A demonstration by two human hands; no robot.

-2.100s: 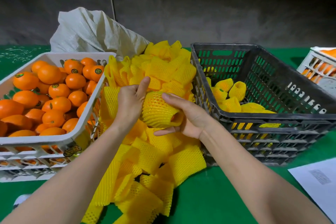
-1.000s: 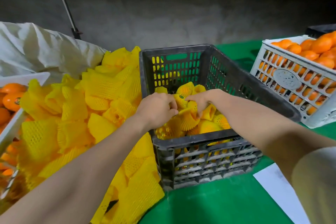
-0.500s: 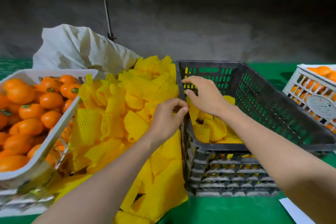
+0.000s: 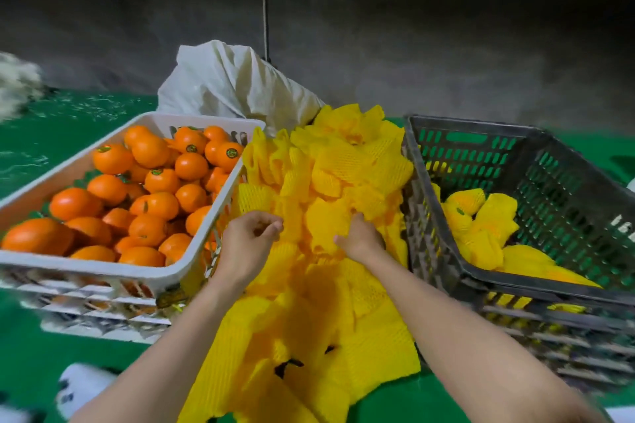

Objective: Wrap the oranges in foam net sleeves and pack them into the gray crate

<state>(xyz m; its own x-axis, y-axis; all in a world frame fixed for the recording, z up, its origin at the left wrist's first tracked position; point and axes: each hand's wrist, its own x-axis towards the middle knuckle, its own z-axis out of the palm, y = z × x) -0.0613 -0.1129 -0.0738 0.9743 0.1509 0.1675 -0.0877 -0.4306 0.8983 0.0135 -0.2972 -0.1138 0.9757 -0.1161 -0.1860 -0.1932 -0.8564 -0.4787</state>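
Oranges (image 4: 161, 204): bright orange, some with small green-and-yellow stickers. Their crate (image 4: 103, 273): white lattice. Foam net sleeves (image 4: 330, 216): yellow mesh. Gray crate (image 4: 515, 285): dark gray, slotted. Table (image 4: 395, 402): green. Sack (image 4: 237, 89): off-white.

A white sack (image 4: 233, 89) slumps against a dark wall (image 4: 429, 45) well beyond the fingers (image 4: 271, 227), with a thin cord (image 4: 264, 10) hanging straight down behind it. A green tabletop (image 4: 68, 134) spreads away to the left of the fingers. Nearer than the fingers and to their left lies a blurred white object (image 4: 82, 385) with dark marks; what it is cannot be told.
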